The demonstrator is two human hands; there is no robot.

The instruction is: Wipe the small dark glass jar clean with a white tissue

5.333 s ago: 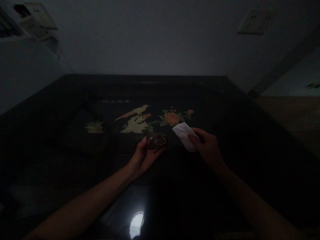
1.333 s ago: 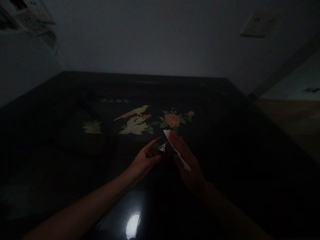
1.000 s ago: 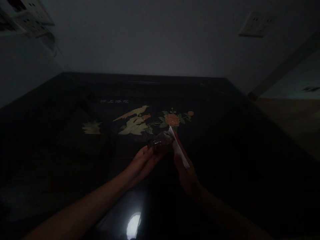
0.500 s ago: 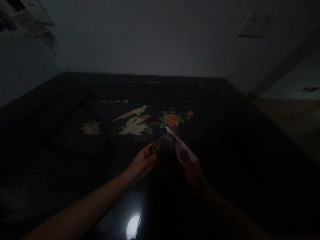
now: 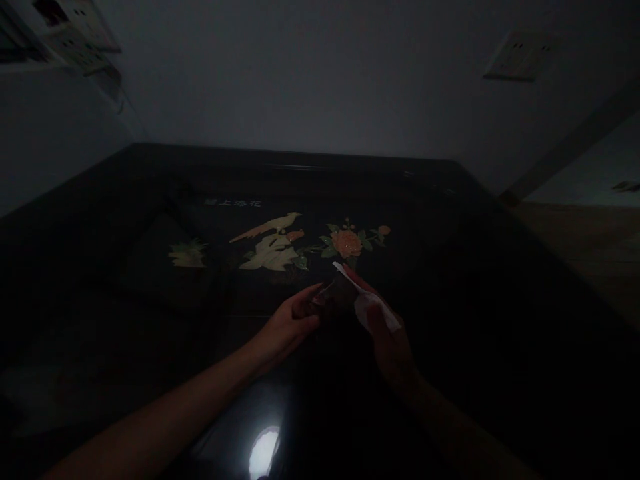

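Note:
The light is very dim. My left hand (image 5: 287, 327) is closed around a dark, see-through object (image 5: 331, 297) that looks like glass; its full shape is lost in the dark. A folded white tissue or cloth (image 5: 373, 308) lies in my right hand (image 5: 393, 347), with the thumb on its near side and the fingers behind it. The white piece is close to the right side of the see-through object; whether they touch I cannot tell. Both hands are above a glossy black tabletop (image 5: 350, 413).
On the black surface are a picture of a bird on a rock (image 5: 273, 243), an orange flower (image 5: 346, 243) and a small plant design (image 5: 187, 255). A pale wall (image 5: 310, 80) with a socket plate (image 5: 523, 57) rises behind. A bright reflection (image 5: 264, 452) shines at the front.
The see-through object has turned in my left hand and catches less light. Both hands remain close together; the whole view has shifted slightly.

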